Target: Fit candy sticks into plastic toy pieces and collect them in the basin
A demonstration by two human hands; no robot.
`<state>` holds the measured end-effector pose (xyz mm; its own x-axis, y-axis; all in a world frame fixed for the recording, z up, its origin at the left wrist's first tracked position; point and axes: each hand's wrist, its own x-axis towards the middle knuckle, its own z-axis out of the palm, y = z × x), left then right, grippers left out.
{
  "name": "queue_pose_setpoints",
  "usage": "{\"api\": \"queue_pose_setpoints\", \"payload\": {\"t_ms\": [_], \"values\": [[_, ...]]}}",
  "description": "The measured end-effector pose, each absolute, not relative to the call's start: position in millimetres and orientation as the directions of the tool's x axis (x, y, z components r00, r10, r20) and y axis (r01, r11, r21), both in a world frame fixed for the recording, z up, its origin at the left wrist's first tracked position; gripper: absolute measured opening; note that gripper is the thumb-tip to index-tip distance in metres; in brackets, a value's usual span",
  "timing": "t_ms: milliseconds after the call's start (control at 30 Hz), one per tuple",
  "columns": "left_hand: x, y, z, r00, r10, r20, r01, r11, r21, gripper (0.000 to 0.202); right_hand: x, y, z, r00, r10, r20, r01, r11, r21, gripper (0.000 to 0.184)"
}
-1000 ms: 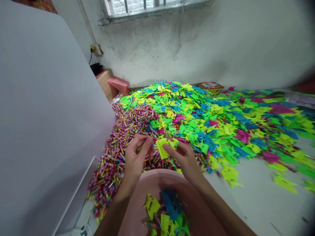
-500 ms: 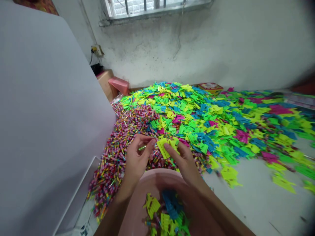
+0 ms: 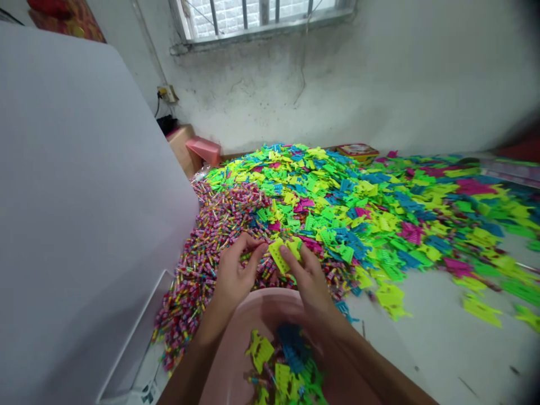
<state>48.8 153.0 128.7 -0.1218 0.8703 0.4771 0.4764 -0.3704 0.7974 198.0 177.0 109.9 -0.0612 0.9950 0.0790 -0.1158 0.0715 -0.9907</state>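
Observation:
My right hand [image 3: 307, 271] holds a flat yellow plastic piece [image 3: 278, 256], with a row of small holes, between thumb and fingers. Close to its left edge, my left hand [image 3: 238, 270] is closed in a pinch; whatever sits between those fingertips is too small to make out. Both hands are above the far rim of a pink tub [image 3: 274, 293]. Inside the tub lie yellow, green and blue plastic pieces [image 3: 291, 349] with a few small wrapped sticks among them.
A heap of neon plastic pieces [image 3: 329, 185] spreads along the wall and floor. Many small pink-and-yellow sticks [image 3: 202, 264] are piled to its left. A white panel [image 3: 93, 197] stands at the left. Behind are a pink block [image 3: 205, 150] and a barred window [image 3: 261, 17].
The view has shifted slightly. A yellow-green stick visible in my left hand earlier no longer shows, and its fingertips are at the yellow piece's left edge. My right hand keeps its hold.

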Motion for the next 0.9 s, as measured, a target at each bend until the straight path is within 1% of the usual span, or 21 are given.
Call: {"api": "queue_pose_setpoints", "payload": {"t_ms": [233,367,433,533,600,633,700,733,900], "values": [[43.7,160.9,122.4,-0.067,0.873,0.482,0.598,-0.352,0.72,0.015,190.5,188.5,100.1,-0.098,0.995,0.029,-0.156,0.013,-0.988,0.045],[45.6,159.6,118.5,-0.034,0.866,0.499,0.709,-0.33,0.623,0.018,188.4,196.6,101.5,-0.113,0.993,0.021,-0.155,0.003,-0.988,0.045],[49.8,157.4,116.3,-0.009,0.857,0.516,0.76,-0.329,0.561,0.025,190.4,199.6,100.7,-0.093,0.995,0.03,-0.144,0.016,-0.989,0.044],[56.9,155.4,112.6,0.04,0.846,0.531,0.814,-0.336,0.474,0.05,194.8,202.5,96.9,-0.054,0.998,0.04,-0.121,0.033,-0.992,0.043],[58.9,155.6,110.9,0.073,0.836,0.543,0.866,-0.323,0.381,0.062,196.2,203.1,93.9,-0.049,0.998,0.042,-0.112,0.037,-0.993,0.041],[58.8,156.1,110.6,0.089,0.831,0.55,0.893,-0.311,0.325,0.063,196.1,203.0,92.5,-0.054,0.998,0.044,-0.112,0.037,-0.993,0.041],[57.0,157.1,111.5,0.115,0.824,0.554,0.928,-0.289,0.237,0.057,194.5,202.0,89.9,-0.078,0.996,0.044,-0.122,0.035,-0.992,0.039],[55.9,157.5,112.5,0.124,0.825,0.551,0.933,-0.286,0.219,0.053,193.3,201.3,88.7,-0.09,0.995,0.044,-0.129,0.032,-0.991,0.038],[51.6,159.6,115.4,0.142,0.834,0.533,0.92,-0.31,0.24,0.039,188.7,200.9,81.8,-0.08,0.996,0.044,-0.148,0.032,-0.988,0.04]]}}
